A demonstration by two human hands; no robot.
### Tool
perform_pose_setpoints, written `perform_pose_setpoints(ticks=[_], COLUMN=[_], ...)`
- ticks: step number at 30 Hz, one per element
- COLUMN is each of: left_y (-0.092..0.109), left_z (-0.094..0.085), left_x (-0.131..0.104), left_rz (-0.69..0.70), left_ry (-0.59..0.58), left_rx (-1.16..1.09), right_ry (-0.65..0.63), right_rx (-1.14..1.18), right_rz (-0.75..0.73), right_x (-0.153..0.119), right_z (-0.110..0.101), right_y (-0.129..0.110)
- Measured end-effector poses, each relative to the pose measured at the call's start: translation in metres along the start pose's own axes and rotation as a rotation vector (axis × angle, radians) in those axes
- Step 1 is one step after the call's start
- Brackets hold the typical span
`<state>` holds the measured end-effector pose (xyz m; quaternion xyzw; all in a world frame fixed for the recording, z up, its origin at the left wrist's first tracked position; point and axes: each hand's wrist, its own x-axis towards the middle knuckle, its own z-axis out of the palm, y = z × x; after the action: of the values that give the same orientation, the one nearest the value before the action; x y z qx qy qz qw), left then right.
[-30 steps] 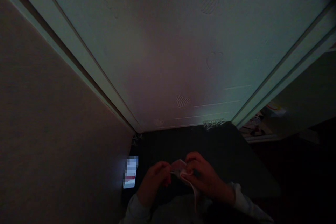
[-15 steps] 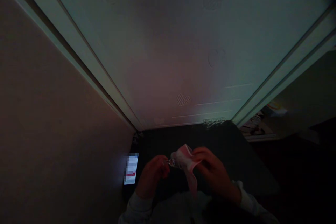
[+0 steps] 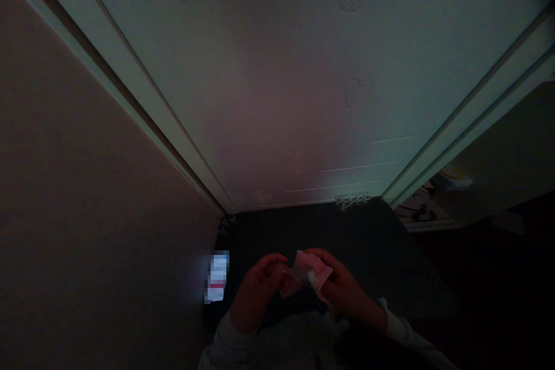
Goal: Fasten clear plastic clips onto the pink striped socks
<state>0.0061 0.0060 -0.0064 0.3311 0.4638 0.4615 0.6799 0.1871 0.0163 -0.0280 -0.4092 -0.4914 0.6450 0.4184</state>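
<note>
Pinching a small see-through object (image 3: 284, 270) too dim to identify, the left hand (image 3: 255, 290) is near the right hand (image 3: 342, 286), which grips a pink cloth (image 3: 314, 267) above the dark table (image 3: 359, 237), its lower end lost in shadow. Half a second ago the cloth hung down longer.

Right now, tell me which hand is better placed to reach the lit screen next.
Left, I'd judge: the left hand is nearer the lit screen, which lies on that side, though its fingers seem to pinch a small clear item. The right hand is farther across, holding pink cloth.
</note>
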Motion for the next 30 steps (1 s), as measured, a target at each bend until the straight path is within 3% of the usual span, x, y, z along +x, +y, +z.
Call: perform_pose_setpoints(ticks=[6,11,16,25,30], left_y=[0.017,0.026,0.026,0.023,0.023], left_z=[0.004,0.012,0.010,0.010,0.009], left_x=[-0.010,-0.019,-0.022,-0.018,-0.016], left_rz=[-0.009,-0.036,-0.080,-0.091,-0.070], left_ry=[-0.110,-0.183,-0.201,-0.233,-0.271], left_rx=[0.141,0.156,0.159,0.215,0.247], right_ry=[-0.219,-0.259,-0.294,-0.228,-0.142], right_rx=[-0.197,-0.221,-0.279,-0.574,-0.500], right_rz=[0.003,0.021,-0.009,-0.037,-0.079], right_x=[-0.002,-0.003,-0.005,-0.008,-0.012], right_z=[-0.014,-0.018,-0.015,-0.017,-0.017], right_y=[-0.008,-0.016,-0.026,-0.035,-0.034])
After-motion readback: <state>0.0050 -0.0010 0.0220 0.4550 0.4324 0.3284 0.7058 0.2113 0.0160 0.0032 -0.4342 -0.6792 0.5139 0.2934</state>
